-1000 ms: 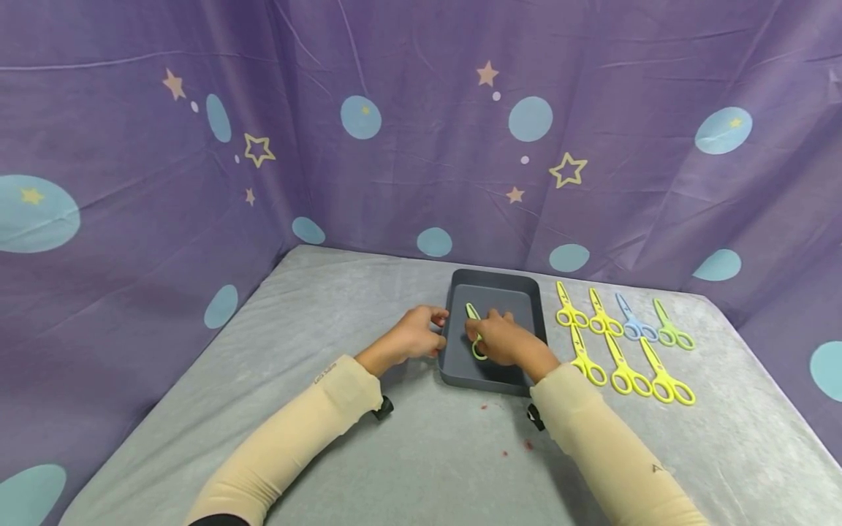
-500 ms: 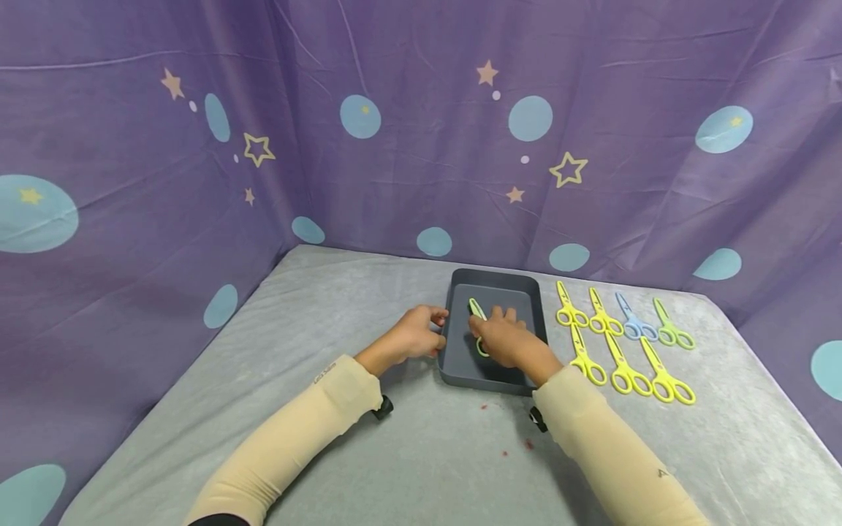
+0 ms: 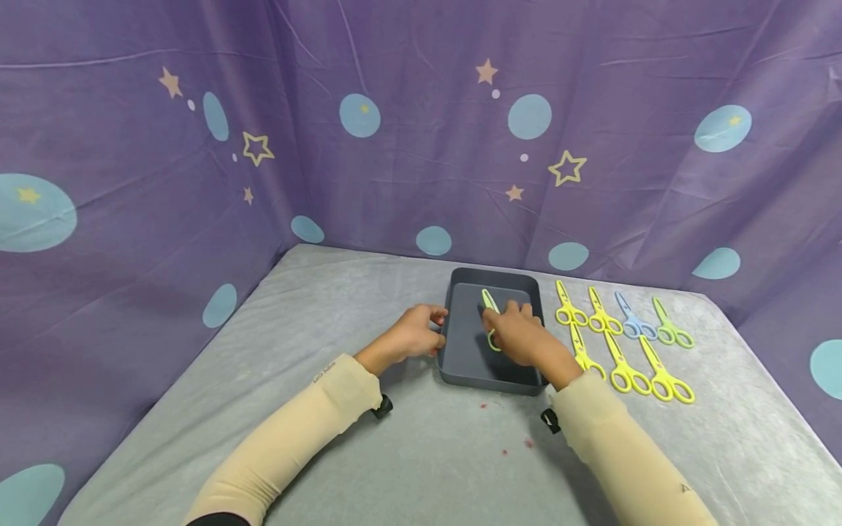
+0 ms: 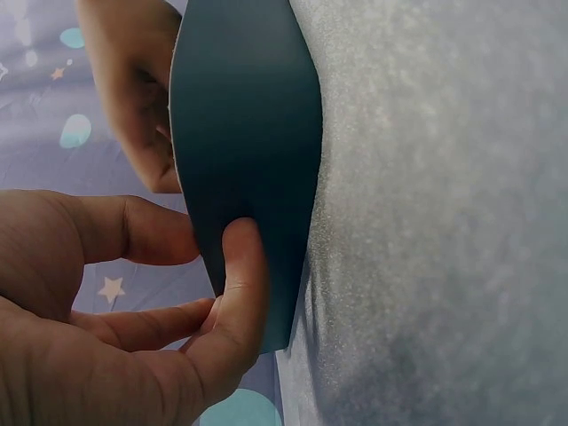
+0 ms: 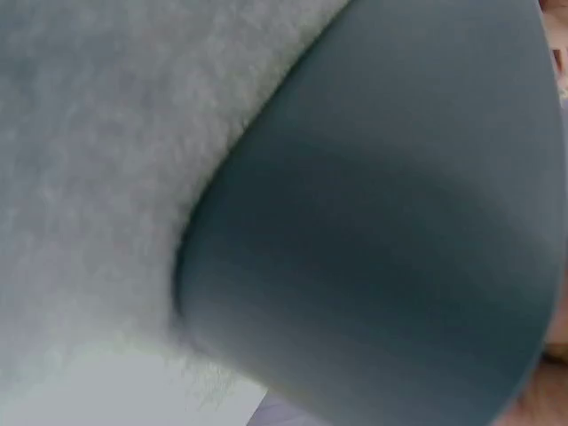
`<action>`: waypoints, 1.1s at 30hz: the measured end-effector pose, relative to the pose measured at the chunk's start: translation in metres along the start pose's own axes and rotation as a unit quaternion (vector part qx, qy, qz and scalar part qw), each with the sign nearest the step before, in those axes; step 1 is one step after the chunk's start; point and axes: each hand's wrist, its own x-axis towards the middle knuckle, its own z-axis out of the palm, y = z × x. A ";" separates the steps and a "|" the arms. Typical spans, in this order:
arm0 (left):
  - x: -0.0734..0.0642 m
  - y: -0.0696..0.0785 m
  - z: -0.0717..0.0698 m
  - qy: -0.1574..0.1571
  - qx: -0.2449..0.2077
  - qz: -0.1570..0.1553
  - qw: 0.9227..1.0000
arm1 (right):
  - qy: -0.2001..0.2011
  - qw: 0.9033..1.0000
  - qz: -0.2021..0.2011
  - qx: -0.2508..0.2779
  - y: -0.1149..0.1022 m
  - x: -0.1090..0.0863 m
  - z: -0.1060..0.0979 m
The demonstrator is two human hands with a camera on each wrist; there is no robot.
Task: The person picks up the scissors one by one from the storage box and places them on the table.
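My right hand [image 3: 520, 334] is inside the grey tray [image 3: 460, 376], pinching light green scissors [image 3: 490, 300] whose blades point away from me. Part of the handles is hidden under the fingers. At the tray's left wall, my left hand [image 3: 413, 332] holds the rim. The left wrist view shows one finger of the left hand [image 4: 133, 337] against the outer wall [image 4: 253, 133], while other fingertips pass behind the rim. Mostly the tray's outer wall [image 5: 373, 231] fills the right wrist view, with a little of the right hand [image 5: 541, 399] at the edge.
Right of the tray, several scissors lie in two rows on the grey cloth-covered table [image 3: 421, 460]. Among them are yellow scissors [image 3: 667, 380], blue scissors [image 3: 634, 321] and green scissors [image 3: 671, 329]. A purple curtain [image 3: 408, 168] stands behind and beside the table.
My right hand has moved to the right and slightly away within the tray, carrying the light green scissors along. The left hand and the tray have stayed in place.
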 end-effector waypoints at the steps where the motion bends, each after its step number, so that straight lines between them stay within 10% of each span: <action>1: 0.000 0.000 0.000 -0.001 0.000 0.001 1.000 | 0.008 1.000 -0.002 0.002 0.002 -0.002 0.000; 11: -0.001 0.000 0.000 -0.012 0.001 0.004 1.000 | 0.103 0.993 -0.047 0.019 0.015 -0.019 -0.006; 33: -0.002 0.001 0.000 -0.014 -0.002 0.001 1.000 | 0.138 0.990 -0.001 0.043 0.049 -0.054 -0.018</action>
